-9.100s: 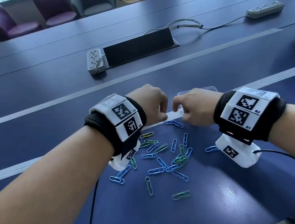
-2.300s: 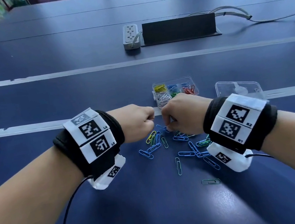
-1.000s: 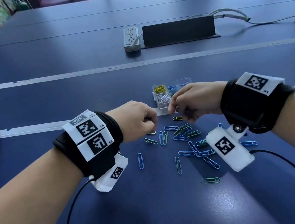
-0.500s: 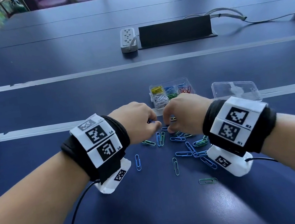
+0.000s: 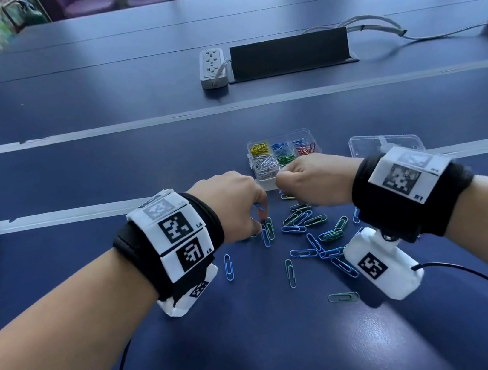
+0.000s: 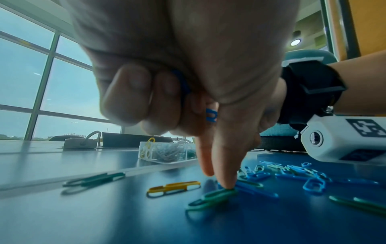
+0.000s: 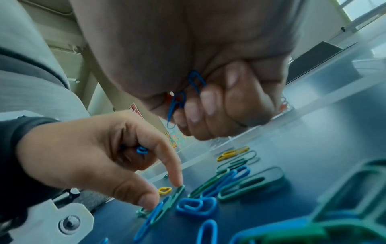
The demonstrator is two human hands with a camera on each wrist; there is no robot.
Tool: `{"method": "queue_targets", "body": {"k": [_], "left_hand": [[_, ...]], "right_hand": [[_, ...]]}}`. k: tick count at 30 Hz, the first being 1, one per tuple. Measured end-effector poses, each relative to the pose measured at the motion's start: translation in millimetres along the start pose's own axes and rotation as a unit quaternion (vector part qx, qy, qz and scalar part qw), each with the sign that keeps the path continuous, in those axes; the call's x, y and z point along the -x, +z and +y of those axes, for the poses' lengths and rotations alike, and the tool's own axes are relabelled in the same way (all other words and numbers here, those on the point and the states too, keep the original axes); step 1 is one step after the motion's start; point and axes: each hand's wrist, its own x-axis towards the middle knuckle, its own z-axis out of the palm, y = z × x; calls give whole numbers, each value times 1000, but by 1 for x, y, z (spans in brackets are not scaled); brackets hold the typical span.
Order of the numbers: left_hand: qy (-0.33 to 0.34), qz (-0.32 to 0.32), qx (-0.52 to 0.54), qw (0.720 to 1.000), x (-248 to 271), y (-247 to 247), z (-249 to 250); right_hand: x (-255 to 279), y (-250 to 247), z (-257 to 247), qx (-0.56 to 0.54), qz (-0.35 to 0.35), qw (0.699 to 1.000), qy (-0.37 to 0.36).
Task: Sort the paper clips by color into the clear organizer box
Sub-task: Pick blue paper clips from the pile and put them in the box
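The clear organizer box (image 5: 253, 164) holds yellow, blue, red, white and green clips in separate compartments. Loose blue and green paper clips (image 5: 306, 232) lie on the table in front of it. My left hand (image 5: 259, 223) keeps a blue clip (image 6: 211, 115) in its curled fingers. Its thumb and forefinger touch down on a green clip (image 6: 211, 198) on the table. My right hand (image 5: 283, 185) hovers just before the box as a fist and grips blue clips (image 7: 176, 102).
The box's clear lid (image 5: 384, 146) lies to the right of the box. A yellow clip (image 6: 173, 188) lies by the green one. A power strip (image 5: 212, 67) and a black panel (image 5: 290, 53) sit far back. Wrist cables (image 5: 484, 276) trail toward me.
My right hand has lifted off the pile and moved slightly toward the box. My left thumb and forefinger have come down onto a green clip.
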Motion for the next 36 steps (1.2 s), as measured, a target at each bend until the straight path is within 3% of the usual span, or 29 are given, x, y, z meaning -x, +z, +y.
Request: {"method": "queue_targets", "body": {"k": [4, 17, 23, 30, 36], "left_hand": [[8, -3, 3, 1000, 0, 1, 2], [-7, -8, 11, 1000, -2, 2, -2], [-7, -22, -16, 1000, -2, 2, -5], [27, -1, 2, 1000, 0, 8, -9], [-26, 35, 3, 999, -3, 5, -10]], "right_hand": [[8, 4, 6, 100, -47, 994, -24], [21, 19, -3, 235, -30, 969, -65], [22, 17, -3, 229, 15, 968, -100], [18, 0, -4, 153, 15, 987, -45], [12, 1, 5, 131, 1, 991, -26]]}}
